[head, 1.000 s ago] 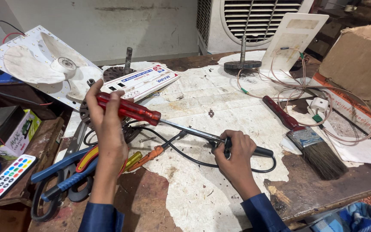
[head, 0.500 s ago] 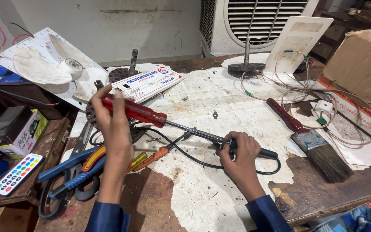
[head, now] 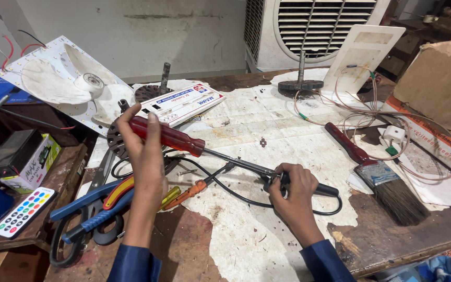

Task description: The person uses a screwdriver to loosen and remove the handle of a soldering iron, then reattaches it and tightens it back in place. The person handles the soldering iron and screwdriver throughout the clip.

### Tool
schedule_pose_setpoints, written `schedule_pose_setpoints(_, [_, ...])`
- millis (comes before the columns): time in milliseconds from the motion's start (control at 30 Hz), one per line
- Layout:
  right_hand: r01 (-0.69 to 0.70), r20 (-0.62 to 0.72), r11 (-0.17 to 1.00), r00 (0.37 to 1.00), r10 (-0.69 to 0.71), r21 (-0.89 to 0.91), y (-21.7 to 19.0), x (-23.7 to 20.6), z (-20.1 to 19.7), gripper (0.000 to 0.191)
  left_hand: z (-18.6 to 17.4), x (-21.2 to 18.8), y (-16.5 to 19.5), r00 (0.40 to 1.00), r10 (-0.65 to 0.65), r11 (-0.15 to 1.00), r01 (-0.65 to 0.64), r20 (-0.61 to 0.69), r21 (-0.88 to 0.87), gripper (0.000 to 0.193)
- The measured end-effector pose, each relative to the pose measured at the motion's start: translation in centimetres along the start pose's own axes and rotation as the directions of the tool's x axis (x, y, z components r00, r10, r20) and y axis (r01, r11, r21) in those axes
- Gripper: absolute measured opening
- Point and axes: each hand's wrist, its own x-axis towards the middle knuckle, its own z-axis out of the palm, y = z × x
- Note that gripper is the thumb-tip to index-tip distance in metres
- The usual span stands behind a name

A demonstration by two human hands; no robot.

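Since the earlier frame the red-handled screwdriver (head: 184,141) has risen slightly. The left hand (head: 144,156) grips its handle; the right hand (head: 293,196) is curled around a black plug (head: 309,185) on the worn workbench (head: 267,136), hiding the screwdriver's tip.

Screwdriver (head: 170,137): glossy red plastic handle, bare metal shaft. Bench (head: 184,250): rough worn wood (torn paper (head: 246,245) covering, matt).

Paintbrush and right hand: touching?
Apart. The head view shows bare paper-covered bench between the paintbrush and the right hand, which grips a black cable end at the screwdriver tip.
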Motion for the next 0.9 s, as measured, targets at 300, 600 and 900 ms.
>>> schedule_pose_setpoints(300, [0.018,0.002,1.000,1.000,-0.018,-0.013,0.1,0.0,-0.2,0.021,-0.4,0.4,1.1,0.995,-0.082,0.977,0.069,0.061,0.200,0.082])
schedule_pose_setpoints(600, [0.019,-0.005,1.000,1.000,-0.020,-0.014,0.0,-0.1,-0.1,0.021,-0.6,0.4,0.1,0.986,0.165,0.948,-0.154,-0.015,0.280,0.050])
schedule_pose_setpoints(900, [0.022,-0.005,0.999,1.000,-0.022,-0.028,-0.2,0.0,-0.1,0.021,-0.9,0.3,0.1,0.999,-0.038,0.993,0.037,0.012,0.114,0.062])
